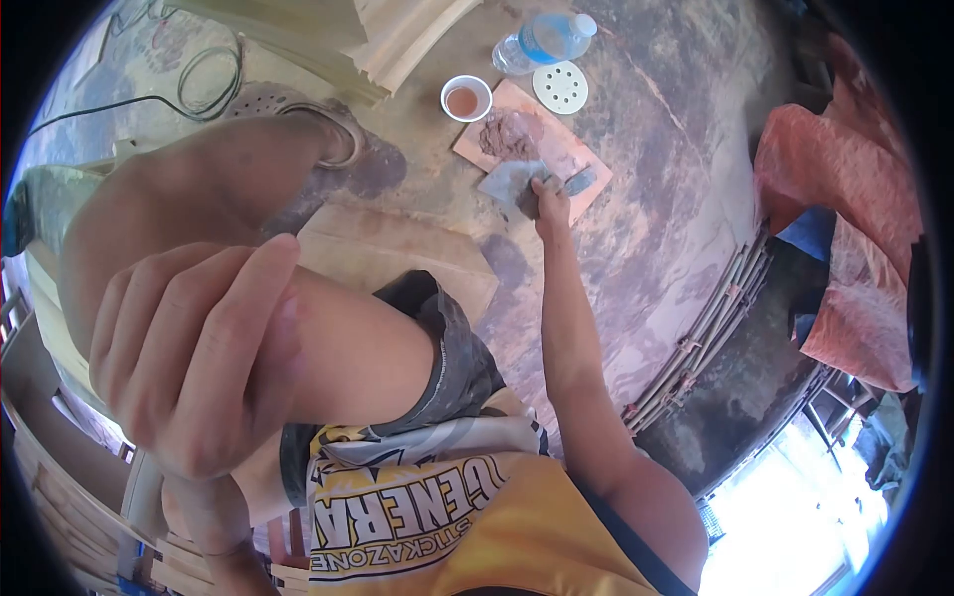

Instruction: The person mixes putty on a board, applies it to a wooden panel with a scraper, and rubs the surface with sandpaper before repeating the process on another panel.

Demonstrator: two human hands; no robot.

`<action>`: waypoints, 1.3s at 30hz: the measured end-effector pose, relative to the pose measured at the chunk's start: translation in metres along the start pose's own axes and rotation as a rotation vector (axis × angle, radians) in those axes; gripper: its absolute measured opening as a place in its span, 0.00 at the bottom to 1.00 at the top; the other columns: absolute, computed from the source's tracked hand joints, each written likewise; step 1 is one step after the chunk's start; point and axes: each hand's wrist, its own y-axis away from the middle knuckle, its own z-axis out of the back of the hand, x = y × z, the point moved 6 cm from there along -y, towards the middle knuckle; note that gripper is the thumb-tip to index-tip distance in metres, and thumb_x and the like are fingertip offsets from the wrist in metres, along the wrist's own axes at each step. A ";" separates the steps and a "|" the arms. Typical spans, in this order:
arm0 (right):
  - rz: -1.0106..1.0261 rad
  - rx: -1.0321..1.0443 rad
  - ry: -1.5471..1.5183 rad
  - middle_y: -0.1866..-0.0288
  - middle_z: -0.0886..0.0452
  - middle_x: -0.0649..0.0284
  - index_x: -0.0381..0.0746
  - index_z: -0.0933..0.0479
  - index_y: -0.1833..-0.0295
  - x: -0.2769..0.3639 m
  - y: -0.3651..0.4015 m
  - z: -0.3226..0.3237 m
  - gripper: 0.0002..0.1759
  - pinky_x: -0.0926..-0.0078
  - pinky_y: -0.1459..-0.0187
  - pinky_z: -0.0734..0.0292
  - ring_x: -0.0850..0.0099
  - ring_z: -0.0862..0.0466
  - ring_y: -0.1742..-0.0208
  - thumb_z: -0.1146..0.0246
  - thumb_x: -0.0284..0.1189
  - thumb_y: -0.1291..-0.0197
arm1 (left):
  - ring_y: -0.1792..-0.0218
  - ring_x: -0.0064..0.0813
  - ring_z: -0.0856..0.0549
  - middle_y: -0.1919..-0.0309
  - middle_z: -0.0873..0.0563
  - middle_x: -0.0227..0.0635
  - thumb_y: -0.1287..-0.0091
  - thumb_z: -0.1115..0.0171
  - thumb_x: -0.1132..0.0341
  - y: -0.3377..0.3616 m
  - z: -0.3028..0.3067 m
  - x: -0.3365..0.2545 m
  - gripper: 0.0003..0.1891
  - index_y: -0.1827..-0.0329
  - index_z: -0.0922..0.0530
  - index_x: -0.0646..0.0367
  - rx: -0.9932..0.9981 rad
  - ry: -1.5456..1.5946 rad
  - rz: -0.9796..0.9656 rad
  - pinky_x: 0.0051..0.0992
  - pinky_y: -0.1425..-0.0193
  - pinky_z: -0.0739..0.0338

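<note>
My left hand (pixel 194 348) is raised close to the camera above my bent leg, its fingers curled in; whatever they may hold is hidden. Lower down, my right hand (pixel 550 202) reaches out to the floor and grips a pale, flat scraper (pixel 505 182) with a grey smear on it. The scraper lies over the near side of a pinkish board (pixel 588 159). A brownish heap of putty (pixel 509 136) sits on that board, and a small grey-blue flat piece (pixel 580 181) lies right of my fingers.
Beyond the board stand a white cup (pixel 466 98) with brown contents, a round sanding disc (pixel 559 88) with holes, and a water bottle (pixel 545 43). Wooden pieces (pixel 397 253) lie near my foot. A black cable (pixel 164 97) loops at upper left; reddish sheeting (pixel 855 228) hangs right.
</note>
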 end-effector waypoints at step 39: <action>-0.249 0.292 -0.533 0.43 0.16 0.59 0.36 0.25 0.40 0.021 0.070 -0.035 0.17 0.57 0.36 0.21 0.61 0.16 0.43 0.41 0.22 0.33 | 0.68 0.40 0.13 0.70 0.13 0.41 0.42 0.35 0.78 0.002 0.004 0.000 0.08 0.59 0.14 0.66 -0.093 -0.009 0.065 0.33 0.62 0.21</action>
